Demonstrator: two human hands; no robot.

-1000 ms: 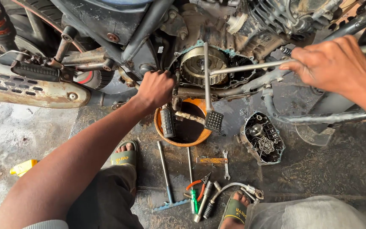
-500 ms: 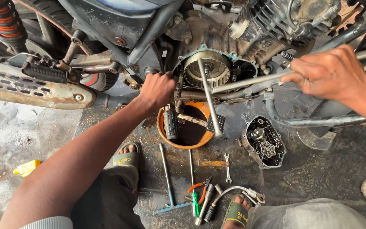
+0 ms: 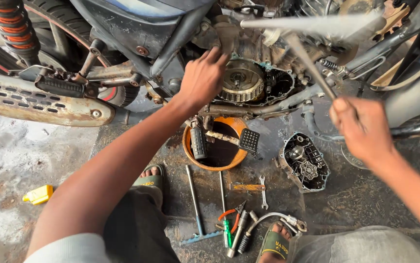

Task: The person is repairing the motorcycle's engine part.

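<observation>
Squatting beside a motorcycle [image 3: 137, 29] parked on an oil-stained concrete floor [image 3: 25, 160]. Taking the open clutch [image 3: 241, 80] in the engine's side as the landmark: far to the left of it, a rusty perforated exhaust pipe [image 3: 34, 102] with a footpeg just above; above and far left, a red coil spring. Below the clutch, an orange drain pan [image 3: 186, 141] of dark oil, with a brake pedal [image 3: 249, 140] hanging over its rim. Below and to the right, a removed clutch cover [image 3: 305, 163] lying inside-up on the floor. Further below, a long T-handle wrench [image 3: 194, 204], pliers with orange grips, a screwdriver, a small spanner [image 3: 263, 191] and a length of cable scattered on the floor.

Left hand [image 3: 202, 78] reaching to just left of the clutch, fingers [image 3: 216, 54] loosely curled against the engine casing, holding nothing visible. Right hand [image 3: 358, 129] lower right of the clutch, fingers closed around the end of a long metal bar [image 3: 310, 63], motion-blurred, slanting up toward the engine above the clutch. Far lower left, a small yellow bottle [image 3: 38, 194].
</observation>
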